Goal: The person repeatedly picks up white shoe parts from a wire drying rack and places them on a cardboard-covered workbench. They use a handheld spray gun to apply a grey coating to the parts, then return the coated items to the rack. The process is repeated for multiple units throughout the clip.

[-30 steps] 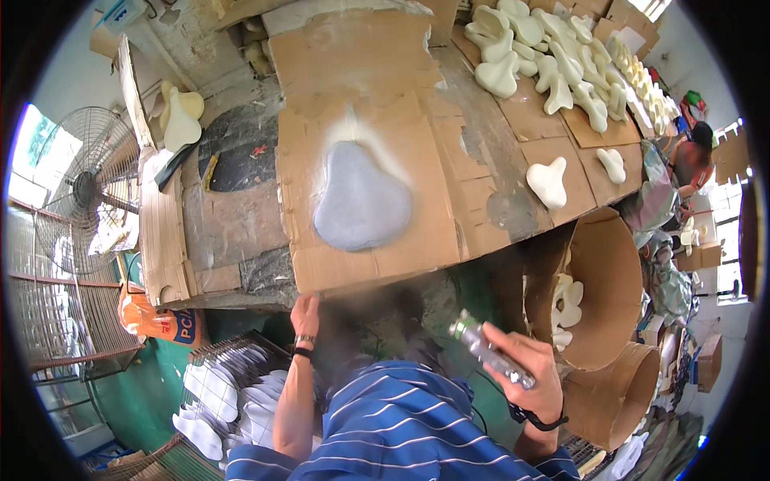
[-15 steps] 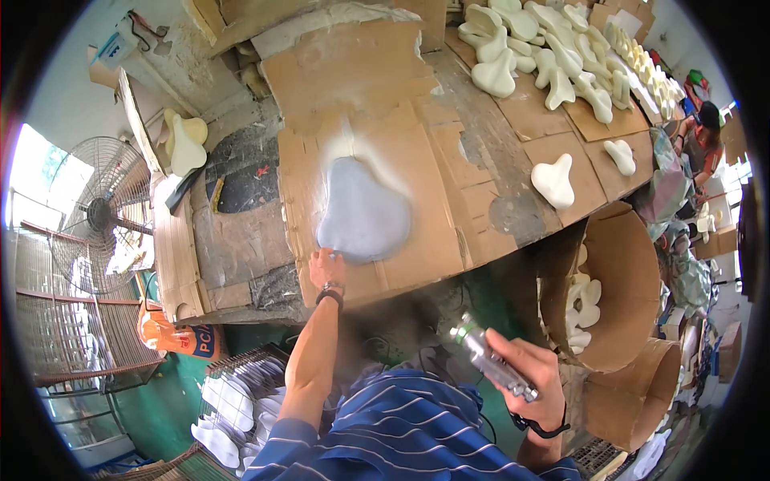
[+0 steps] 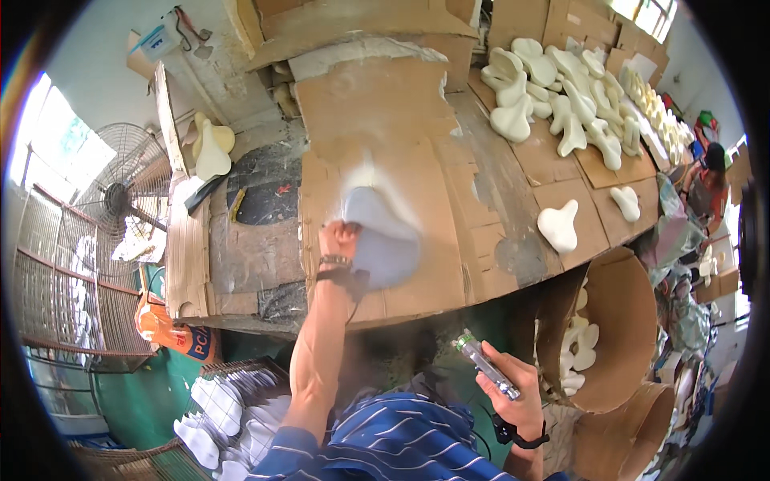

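Note:
A grey, bicycle-saddle-shaped pad (image 3: 385,240) lies on the cardboard-covered table (image 3: 449,264), its narrow end pointing away from me. My left hand (image 3: 338,239) is closed at the pad's left edge, fingers curled in a pinch; the wrist partly covers the pad's lower left. In my right hand (image 3: 517,393) is a metal spray gun (image 3: 491,367) with a green ring near its nozzle, held off the table's front edge and tilted up to the left. A pale spray patch (image 3: 365,172) marks the cardboard around the pad's narrow end.
Cream saddle-shaped foam pieces (image 3: 561,96) are heaped at the back right, with two single ones (image 3: 558,226) nearer. Cardboard drums (image 3: 613,329) stand at the right, one holding more pieces. A caged fan (image 3: 119,196) is at left; a wire rack with grey pads (image 3: 220,405) sits below.
My left hand has gone from the pad's near left corner to farther up its left edge. The right hand with the spray gun has shifted slightly left. The whole view has tilted.

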`<action>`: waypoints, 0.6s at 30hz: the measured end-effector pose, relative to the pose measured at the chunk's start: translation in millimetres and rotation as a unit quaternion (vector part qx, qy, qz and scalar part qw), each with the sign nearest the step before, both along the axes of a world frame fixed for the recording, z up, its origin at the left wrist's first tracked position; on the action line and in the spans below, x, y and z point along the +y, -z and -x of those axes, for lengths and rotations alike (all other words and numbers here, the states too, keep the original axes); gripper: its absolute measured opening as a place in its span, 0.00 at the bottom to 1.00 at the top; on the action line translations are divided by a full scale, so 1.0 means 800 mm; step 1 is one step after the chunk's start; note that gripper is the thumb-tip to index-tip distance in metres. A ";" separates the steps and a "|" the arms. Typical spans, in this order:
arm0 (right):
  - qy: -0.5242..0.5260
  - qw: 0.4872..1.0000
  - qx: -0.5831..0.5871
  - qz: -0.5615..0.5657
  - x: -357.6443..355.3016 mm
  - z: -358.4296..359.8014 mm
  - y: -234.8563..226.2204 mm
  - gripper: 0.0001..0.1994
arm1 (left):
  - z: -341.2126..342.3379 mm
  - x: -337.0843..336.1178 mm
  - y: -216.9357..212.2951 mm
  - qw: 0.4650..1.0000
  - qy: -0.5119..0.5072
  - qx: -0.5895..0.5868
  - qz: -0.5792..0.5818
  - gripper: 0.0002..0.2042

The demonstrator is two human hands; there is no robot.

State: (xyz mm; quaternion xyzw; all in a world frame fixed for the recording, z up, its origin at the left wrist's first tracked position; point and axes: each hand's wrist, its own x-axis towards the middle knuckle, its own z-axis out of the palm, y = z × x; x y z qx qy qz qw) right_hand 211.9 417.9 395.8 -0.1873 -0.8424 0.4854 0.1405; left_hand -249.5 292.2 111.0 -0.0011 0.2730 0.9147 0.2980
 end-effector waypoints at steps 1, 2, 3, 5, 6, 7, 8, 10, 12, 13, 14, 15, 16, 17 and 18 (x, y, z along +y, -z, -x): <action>0.009 1.000 -0.010 0.000 0.000 -0.002 0.002 0.30 | -0.003 0.025 -0.042 0.998 -0.029 0.000 -0.047 0.09; 0.017 1.000 -0.018 0.002 -0.001 -0.006 0.003 0.30 | -0.005 0.043 -0.093 0.997 -0.052 -0.012 -0.057 0.02; 0.015 1.000 -0.023 0.003 -0.001 -0.007 0.005 0.30 | -0.006 0.045 -0.139 0.994 -0.083 -0.021 -0.064 0.05; 0.001 1.000 -0.028 0.010 -0.005 -0.002 0.006 0.29 | -0.017 0.018 -0.209 0.980 -0.172 -0.025 -0.092 0.15; -0.009 0.999 -0.030 0.012 -0.008 0.001 0.006 0.29 | -0.017 -0.006 -0.224 0.973 -0.205 -0.003 -0.108 0.15; -0.014 0.999 -0.031 0.013 -0.009 0.003 0.008 0.29 | -0.028 -0.027 -0.242 0.974 -0.179 0.032 -0.138 0.14; -0.019 0.999 -0.032 0.012 -0.011 0.007 0.010 0.29 | -0.045 -0.046 -0.259 0.972 -0.153 0.065 -0.169 0.14; -0.039 0.999 -0.035 0.007 -0.017 0.017 0.013 0.29 | -0.082 -0.085 -0.294 0.962 -0.227 0.053 -0.139 0.13; -0.076 0.996 -0.038 -0.006 -0.030 0.036 0.010 0.29 | -0.113 -0.143 -0.287 0.951 -0.279 0.041 -0.123 0.15; -0.099 0.994 -0.049 -0.016 -0.040 0.046 0.004 0.28 | -0.127 -0.187 -0.270 0.947 -0.294 0.036 -0.123 0.18; -0.114 0.991 -0.061 -0.021 -0.049 0.056 0.003 0.28 | -0.143 -0.230 -0.258 0.941 -0.316 0.034 -0.119 0.22; -0.132 0.988 -0.072 -0.027 -0.058 0.062 0.002 0.28 | -0.161 -0.256 -0.244 0.934 -0.337 0.011 -0.117 0.12; -0.165 0.982 -0.083 -0.027 -0.069 0.070 0.004 0.28 | -0.185 -0.284 -0.236 0.922 -0.371 -0.009 -0.109 0.04; -0.178 0.979 -0.103 -0.009 -0.081 0.078 0.002 0.27 | -0.203 -0.306 -0.228 0.901 -0.430 -0.048 -0.038 0.03; -0.186 0.975 -0.123 0.002 -0.089 0.081 0.007 0.27 | -0.230 -0.326 -0.223 0.898 -0.430 -0.071 -0.062 0.04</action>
